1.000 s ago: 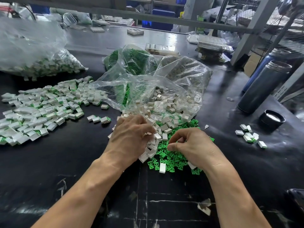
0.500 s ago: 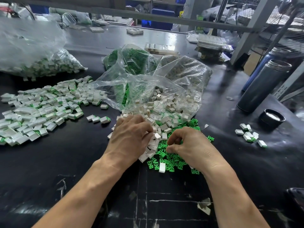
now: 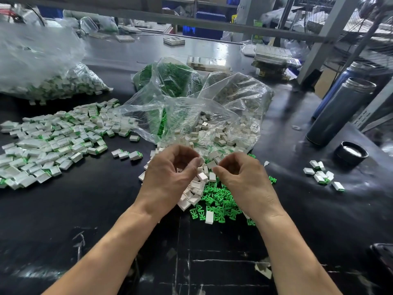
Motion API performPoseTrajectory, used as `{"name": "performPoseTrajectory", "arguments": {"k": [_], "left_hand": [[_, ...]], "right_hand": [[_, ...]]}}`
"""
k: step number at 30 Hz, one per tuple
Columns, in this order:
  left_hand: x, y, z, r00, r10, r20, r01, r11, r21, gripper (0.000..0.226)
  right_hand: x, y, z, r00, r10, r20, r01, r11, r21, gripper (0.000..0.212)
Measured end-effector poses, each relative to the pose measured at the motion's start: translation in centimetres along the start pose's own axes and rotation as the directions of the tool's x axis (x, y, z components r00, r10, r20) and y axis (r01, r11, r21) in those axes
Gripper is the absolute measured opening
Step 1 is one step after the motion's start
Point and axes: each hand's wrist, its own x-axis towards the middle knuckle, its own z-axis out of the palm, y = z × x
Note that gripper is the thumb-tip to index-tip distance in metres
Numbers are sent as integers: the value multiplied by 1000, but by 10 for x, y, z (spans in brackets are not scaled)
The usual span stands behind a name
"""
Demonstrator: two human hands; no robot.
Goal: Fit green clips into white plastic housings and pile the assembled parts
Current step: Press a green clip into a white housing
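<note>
White housings (image 3: 198, 184), green clips (image 3: 219, 199), no legible writing

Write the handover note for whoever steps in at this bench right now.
Left hand: fingers curled, raised over the loose white housings; whether it holds one I cannot tell.
Right hand: fingers curled, thumb and fingertips pinched; what it holds is hidden.
Loose green clips lie on the black table under and between the hands.
More housings spill from the open clear bag; a clip bag sits behind it.
Done: a large pile of assembled parts at left.
Left: many loose clips and housings to fit and pile.
</note>
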Motion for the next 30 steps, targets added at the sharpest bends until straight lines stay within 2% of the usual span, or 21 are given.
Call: {"name": "performPoseTrajectory", "arguments": {"k": [4, 8, 19, 27, 30], "left_hand": [[-1, 6, 0, 999, -41, -10, 38, 977, -209, 11], [0, 5, -1, 999, -48, -1, 47, 975, -215, 13], [2, -4, 3, 999, -34, 24, 39, 969, -243, 13], [1, -7, 4, 999, -13, 39, 17, 992, -121, 9], [1, -7, 4, 999, -16, 49, 19, 997, -79, 10]], "right_hand": [[1, -3, 6, 998, 50, -29, -36, 937, 348, 7], [-1, -6, 9, 999, 38, 9, -37, 855, 518, 16], [-2, -9, 16, 1000, 6, 13, -13, 758, 652, 24], [-3, -11, 18, 999, -9, -48, 40, 727, 685, 19], [-5, -12, 18, 996, -52, -71, 86, 750, 656, 19]]}}
